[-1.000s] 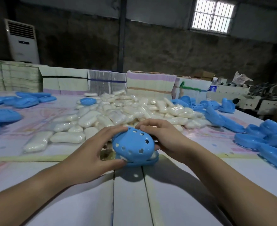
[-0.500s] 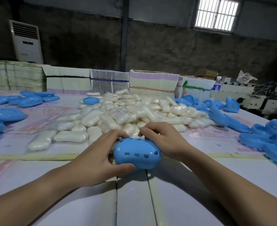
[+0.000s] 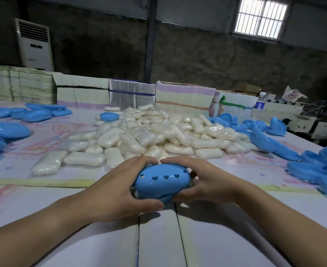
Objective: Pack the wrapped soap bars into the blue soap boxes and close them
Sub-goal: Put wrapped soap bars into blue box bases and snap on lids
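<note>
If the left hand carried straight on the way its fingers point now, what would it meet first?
The left hand grips the blue soap box, its fingers pointing across the box's far edge toward the right hand. Going straight on, they would probably meet the right hand's fingertips first, since the two sets nearly touch there.

Two hands, the left hand and right hand, share one blue soap box near the table's front edge. Beyond it lies one heap of wrapped soap bars, too many to count. One water bottle stands at the far right corner.
</note>
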Demonstrator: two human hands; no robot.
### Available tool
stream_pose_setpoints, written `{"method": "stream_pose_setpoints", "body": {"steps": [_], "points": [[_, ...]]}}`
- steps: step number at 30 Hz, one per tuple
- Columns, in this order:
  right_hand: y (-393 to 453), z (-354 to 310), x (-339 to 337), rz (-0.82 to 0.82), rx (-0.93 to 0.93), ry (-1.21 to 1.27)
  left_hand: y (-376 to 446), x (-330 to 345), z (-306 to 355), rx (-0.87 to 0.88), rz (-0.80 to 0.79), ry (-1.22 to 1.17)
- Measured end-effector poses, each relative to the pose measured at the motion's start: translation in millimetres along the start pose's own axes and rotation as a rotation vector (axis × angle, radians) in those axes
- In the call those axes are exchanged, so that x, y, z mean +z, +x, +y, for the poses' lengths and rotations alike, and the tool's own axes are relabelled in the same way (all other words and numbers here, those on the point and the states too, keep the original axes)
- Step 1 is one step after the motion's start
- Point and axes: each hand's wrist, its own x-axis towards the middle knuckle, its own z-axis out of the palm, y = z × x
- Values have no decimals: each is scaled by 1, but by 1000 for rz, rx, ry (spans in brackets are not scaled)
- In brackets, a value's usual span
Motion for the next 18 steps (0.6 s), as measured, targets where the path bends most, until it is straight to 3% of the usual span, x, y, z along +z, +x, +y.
{"method": "stream_pose_setpoints", "body": {"steps": [8,18], "points": [[-1,0,2,12,8,29,0,-4,-4,53,-18,-26],[0,0,8,29,41,7,2,-4,-4,-27,-47,-86]]}}
